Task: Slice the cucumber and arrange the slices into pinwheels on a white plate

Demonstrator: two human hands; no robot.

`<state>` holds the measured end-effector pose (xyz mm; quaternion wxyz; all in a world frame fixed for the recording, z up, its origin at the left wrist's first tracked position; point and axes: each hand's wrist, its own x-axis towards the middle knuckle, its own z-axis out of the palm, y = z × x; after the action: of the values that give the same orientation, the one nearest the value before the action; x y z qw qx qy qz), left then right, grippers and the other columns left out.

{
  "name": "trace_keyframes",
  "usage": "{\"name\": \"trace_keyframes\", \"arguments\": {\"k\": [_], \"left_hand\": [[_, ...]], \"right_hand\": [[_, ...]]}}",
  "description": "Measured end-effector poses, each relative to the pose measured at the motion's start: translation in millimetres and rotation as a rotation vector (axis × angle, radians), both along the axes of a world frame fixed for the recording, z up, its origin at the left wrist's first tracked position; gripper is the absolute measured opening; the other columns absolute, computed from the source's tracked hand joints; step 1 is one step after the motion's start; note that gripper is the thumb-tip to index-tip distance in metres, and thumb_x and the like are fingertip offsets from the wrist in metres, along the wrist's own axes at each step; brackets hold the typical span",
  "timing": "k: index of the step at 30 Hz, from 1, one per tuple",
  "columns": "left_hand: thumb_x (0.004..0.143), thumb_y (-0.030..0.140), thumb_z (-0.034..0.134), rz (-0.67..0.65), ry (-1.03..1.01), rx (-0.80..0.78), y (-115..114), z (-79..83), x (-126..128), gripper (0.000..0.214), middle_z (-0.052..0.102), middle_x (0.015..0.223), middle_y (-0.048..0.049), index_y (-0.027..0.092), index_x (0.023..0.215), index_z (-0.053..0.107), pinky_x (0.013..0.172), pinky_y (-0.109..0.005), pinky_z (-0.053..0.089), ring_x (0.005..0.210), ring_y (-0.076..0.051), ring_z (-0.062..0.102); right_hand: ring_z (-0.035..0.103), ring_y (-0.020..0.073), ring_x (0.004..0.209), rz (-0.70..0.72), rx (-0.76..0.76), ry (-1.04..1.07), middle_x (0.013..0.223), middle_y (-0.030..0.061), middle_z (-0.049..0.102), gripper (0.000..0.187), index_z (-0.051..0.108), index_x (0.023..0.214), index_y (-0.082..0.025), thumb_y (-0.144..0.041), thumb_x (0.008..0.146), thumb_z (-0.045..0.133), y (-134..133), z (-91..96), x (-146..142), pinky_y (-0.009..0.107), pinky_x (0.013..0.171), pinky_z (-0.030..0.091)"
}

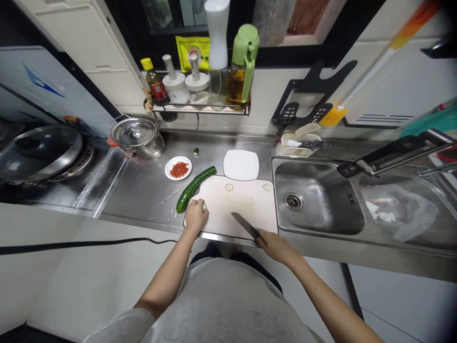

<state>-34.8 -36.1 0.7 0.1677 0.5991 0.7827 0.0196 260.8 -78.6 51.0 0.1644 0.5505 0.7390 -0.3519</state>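
Observation:
A pale cutting board (246, 205) lies on the steel counter in front of me. My left hand (195, 215) is closed over a small pale-green piece of cucumber (204, 207) at the board's left edge. Just beyond that hand a whole dark green cucumber (195, 188) lies slanted, half on the board. My right hand (273, 244) grips the handle of a dark knife (243, 223), its blade pointing up-left over the board's near edge. Two thin cucumber slices (229, 187) (267, 187) rest near the board's far edge.
A small white plate of chopped red chilli (178, 168) and a white square plate (241, 165) sit behind the board. A lidded steel pot (138, 136) and a wok on the stove (39, 152) stand left. The sink (314, 200) lies right. A condiment rack (203, 102) hangs behind.

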Motion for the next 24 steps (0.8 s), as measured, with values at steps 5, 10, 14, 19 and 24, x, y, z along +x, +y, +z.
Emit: {"name": "trace_keyframes", "arguments": {"k": [5, 10, 14, 19, 24], "left_hand": [[0.081, 0.026, 0.051, 0.004, 0.013, -0.018, -5, 1.8, 2, 0.039, 0.056, 0.114, -0.0087, 0.027, 0.12, 0.058, 0.087, -0.034, 0.04, 0.105, -0.025, 0.051], [0.078, 0.035, 0.058, -0.002, -0.036, 0.08, -2, 10.1, 17, 0.049, 0.048, 0.129, -0.0076, 0.03, 0.126, 0.052, 0.093, -0.037, 0.037, 0.116, -0.027, 0.043], [0.081, 0.041, 0.055, -0.046, -0.156, 0.109, 21, 13.9, 44, 0.047, 0.049, 0.128, -0.0075, 0.029, 0.126, 0.052, 0.096, -0.039, 0.034, 0.116, -0.027, 0.044], [0.083, 0.038, 0.053, -0.06, -0.142, 0.11, 59, 5.9, 73, 0.043, 0.05, 0.124, -0.009, 0.031, 0.125, 0.053, 0.097, -0.044, 0.029, 0.115, -0.029, 0.042], [0.086, 0.035, 0.049, -0.08, -0.129, 0.042, 85, -2.9, 78, 0.037, 0.052, 0.12, -0.0097, 0.032, 0.123, 0.054, 0.095, -0.044, 0.028, 0.115, -0.029, 0.042]], "right_hand": [[0.062, 0.021, 0.09, -0.02, 0.006, 0.034, 0.102, 0.0085, 0.067, 0.028, 0.055, 0.11, -0.02, -0.024, 0.091, 0.035, -2, 2.1, 0, 0.025, 0.062, 0.031], [0.062, 0.0214, 0.089, -0.068, 0.048, -0.01, 0.098, 0.0071, 0.068, 0.03, 0.054, 0.115, -0.022, -0.029, 0.093, 0.035, -3, 4.4, 3, 0.026, 0.064, 0.031], [0.063, 0.0226, 0.083, -0.172, 0.12, -0.094, 0.091, 0.0099, 0.068, 0.031, 0.053, 0.114, -0.019, -0.033, 0.095, 0.033, -3, 0.0, 10, 0.026, 0.06, 0.027], [0.062, 0.0206, 0.082, -0.238, 0.161, -0.097, 0.09, 0.0082, 0.068, 0.026, 0.051, 0.112, -0.019, -0.033, 0.096, 0.036, -4, -3.3, 19, 0.025, 0.06, 0.025], [0.063, 0.0197, 0.081, -0.254, 0.15, -0.104, 0.089, 0.0079, 0.068, 0.024, 0.052, 0.11, -0.019, -0.032, 0.096, 0.037, -11, -1.3, 25, 0.025, 0.06, 0.026]]}}
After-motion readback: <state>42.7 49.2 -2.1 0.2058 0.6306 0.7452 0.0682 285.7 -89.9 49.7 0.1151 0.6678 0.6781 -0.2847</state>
